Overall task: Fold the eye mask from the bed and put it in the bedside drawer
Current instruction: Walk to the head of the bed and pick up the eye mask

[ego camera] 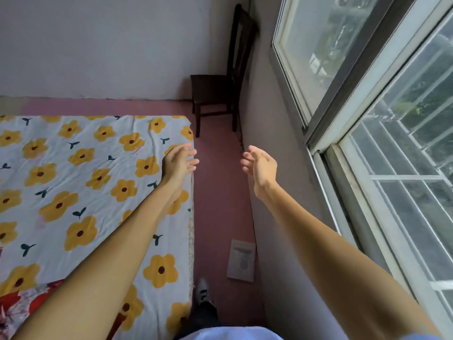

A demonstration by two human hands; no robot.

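**Bedroom aisle, both hands raised and empty**

Pink floor (215, 192) running as a narrow aisle between bed (73, 180) on the left and grey wall under the window (367, 106) on the right; dark wooden chair (215, 94) standing in the far corner, against the wall; flat pale card or booklet (241, 260) lying on the floor beside the wall; white shoe (203, 289) visible at the bottom of the aisle. Bed covered by a white sheet printed with yellow flowers; red patterned fabric (19, 307) at its near left edge. Left hand (177, 161) held above the bed's right edge, fingers (190, 153) spread loosely, gripping nothing; right hand (261, 166) held above the aisle, fingers (247, 160) loosely curled and parted, gripping nothing; hands well apart, palms turned toward each other. Eye mask and bedside drawer not seen anywhere in view; location cannot be told.
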